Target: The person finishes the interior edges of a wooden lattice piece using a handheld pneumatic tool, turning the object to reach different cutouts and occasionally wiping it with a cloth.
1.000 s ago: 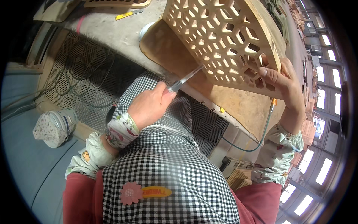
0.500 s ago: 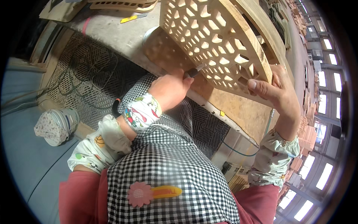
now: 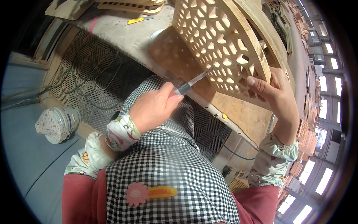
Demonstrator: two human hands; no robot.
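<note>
My left hand [image 3: 156,106] is closed round the dark handle of a hand tool [image 3: 197,79] with a slim, grey, tapering blade. I cannot tell whether it is a file or a knife. Its tip meets the lower part of a wooden lattice panel [image 3: 233,53], cut through with many angular holes; I cannot make out how deep it goes. The panel stands tilted on its edge on the worktable. My right hand [image 3: 276,87] grips its near right corner, thumb on the lattice face and fingers behind the edge.
A yellow utility knife [image 3: 140,19] lies on the worktable [image 3: 115,28], near stacked wooden frames [image 3: 130,5]. A brown board [image 3: 238,110] lies under the panel. Left are a covered bucket [image 3: 57,125] and hoses [image 3: 80,87] on dark matting. More timber stands far right.
My left hand has drawn back toward me and to the left, so much more of the tool's blade shows. My right hand still grips the panel's corner.
</note>
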